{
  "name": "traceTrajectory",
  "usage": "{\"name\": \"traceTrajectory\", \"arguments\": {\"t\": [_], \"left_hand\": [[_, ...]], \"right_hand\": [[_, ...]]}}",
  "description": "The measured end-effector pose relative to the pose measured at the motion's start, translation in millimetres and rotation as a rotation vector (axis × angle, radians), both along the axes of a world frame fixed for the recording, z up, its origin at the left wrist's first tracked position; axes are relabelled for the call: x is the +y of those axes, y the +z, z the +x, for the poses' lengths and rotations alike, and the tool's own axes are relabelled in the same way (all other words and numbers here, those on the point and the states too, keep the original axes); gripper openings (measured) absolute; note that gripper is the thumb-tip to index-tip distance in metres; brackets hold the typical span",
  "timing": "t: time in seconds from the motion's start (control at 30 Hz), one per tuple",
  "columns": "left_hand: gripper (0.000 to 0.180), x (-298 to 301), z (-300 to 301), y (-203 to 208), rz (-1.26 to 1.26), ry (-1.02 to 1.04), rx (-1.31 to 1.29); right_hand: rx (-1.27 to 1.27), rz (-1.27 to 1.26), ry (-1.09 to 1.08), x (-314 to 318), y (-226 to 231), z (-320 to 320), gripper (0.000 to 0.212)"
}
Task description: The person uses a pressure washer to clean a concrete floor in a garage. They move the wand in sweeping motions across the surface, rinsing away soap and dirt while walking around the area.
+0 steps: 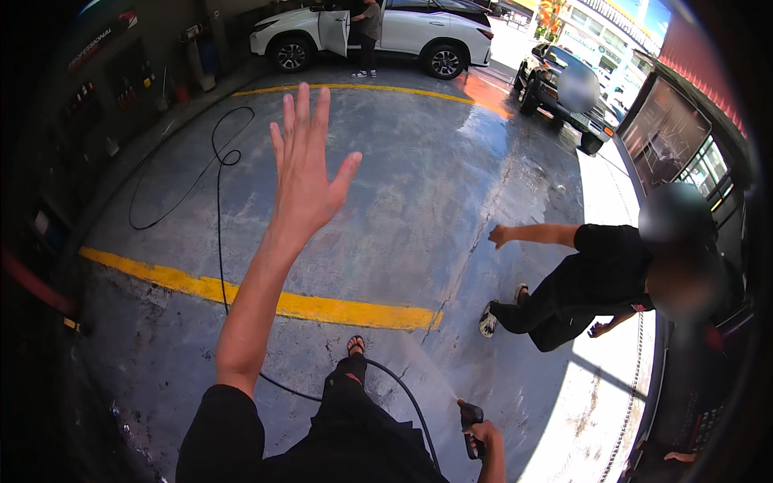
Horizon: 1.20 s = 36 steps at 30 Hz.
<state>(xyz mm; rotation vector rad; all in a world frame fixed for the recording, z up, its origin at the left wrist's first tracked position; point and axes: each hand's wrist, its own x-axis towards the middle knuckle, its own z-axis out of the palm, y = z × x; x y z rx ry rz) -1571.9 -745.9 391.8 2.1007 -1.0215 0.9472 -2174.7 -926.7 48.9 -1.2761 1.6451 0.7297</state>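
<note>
My left hand is raised in front of me with its fingers stretched up and the thumb apart; it holds nothing. Low on the right, my right hand grips a black pressure-washer spray gun. The gun's nozzle points up and to the left, and a faint pale spray spreads from it over the floor. A black hose curves past my sandalled foot. Where it joins the gun is hard to see.
The hose runs on in loops over the grey floor. Yellow lines cross it. A person in black strides on the right, one arm out. Behind stand a white SUV with a person at its open door, and a dark off-road vehicle.
</note>
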Motion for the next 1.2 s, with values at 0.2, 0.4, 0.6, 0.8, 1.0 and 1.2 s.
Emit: {"name": "traceTrajectory", "arguments": {"t": [0.2, 0.4, 0.6, 0.8, 1.0, 1.2], "left_hand": [[0.062, -122.1, 131.5, 81.1, -0.101, 0.139, -0.149], [0.031, -206.8, 134.2, -276.3, 0.883, -0.386, 0.93], [0.063, -132.4, -112.6, -550.0, 1.061, -1.162, 1.219], [0.062, -179.3, -228.0, -512.2, 1.023, -1.507, 1.122], [0.035, -318.3, -84.5, -481.6, 1.145, -1.041, 1.332], [0.052, -351.7, -50.5, -444.6, 1.252, -0.996, 0.878]], "right_hand": [[0.03, -0.048, -0.13, -24.2, 15.1, 51.6, 0.031], [0.026, -0.115, -0.279, -65.1, 19.2, 145.5, 0.03], [-0.08, -0.153, -0.476, -137.6, 29.6, 237.1, 0.029], [-0.137, -0.047, -0.66, -196.6, 28.8, 231.7, 0.03], [-0.1, -0.019, -0.579, -229.5, 24.2, 163.1, 0.03], [-0.211, -0.079, -0.714, -287.1, 20.3, 126.0, 0.03]]}}
